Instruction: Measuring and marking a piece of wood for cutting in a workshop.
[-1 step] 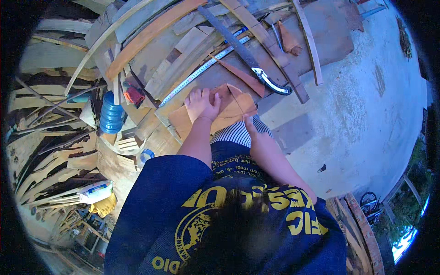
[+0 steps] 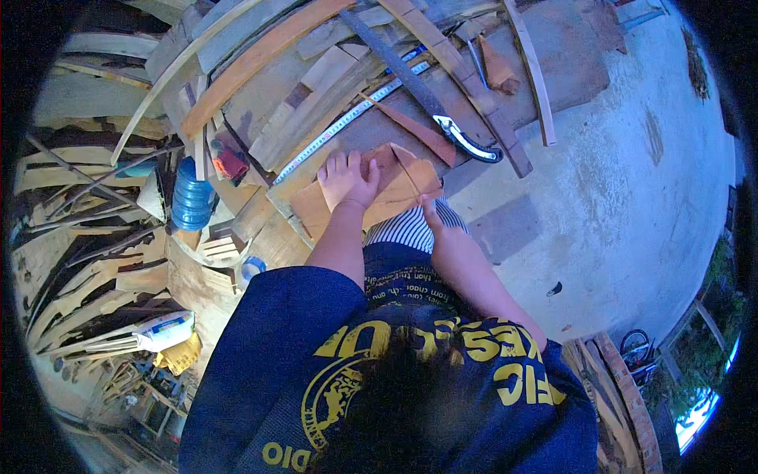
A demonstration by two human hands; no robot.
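Note:
My left hand [image 2: 347, 182] lies flat on a reddish-brown wooden board [image 2: 387, 207], its fingers spread. The board rests in front of my lap, over other pieces of wood, and carries dark lines near its right end. At the board's near right edge is my right hand [image 2: 448, 231], one finger stretched to the wood and the others curled. Whatever those curled fingers hold is hidden. Beyond the board a measuring tape [image 2: 325, 136] is drawn out at a slant. A handsaw with a black and white handle [image 2: 467, 142] lies farther right, beside a pointed wood offcut [image 2: 414, 129].
Long wooden strips [image 2: 264, 67] lie across the far side. On the left are a blue ribbed water bottle [image 2: 192, 201], a red object [image 2: 230, 163] and stacked timber [image 2: 103, 261]. Concrete floor [image 2: 612, 205] spreads to the right. A bicycle [image 2: 635, 346] stands at lower right.

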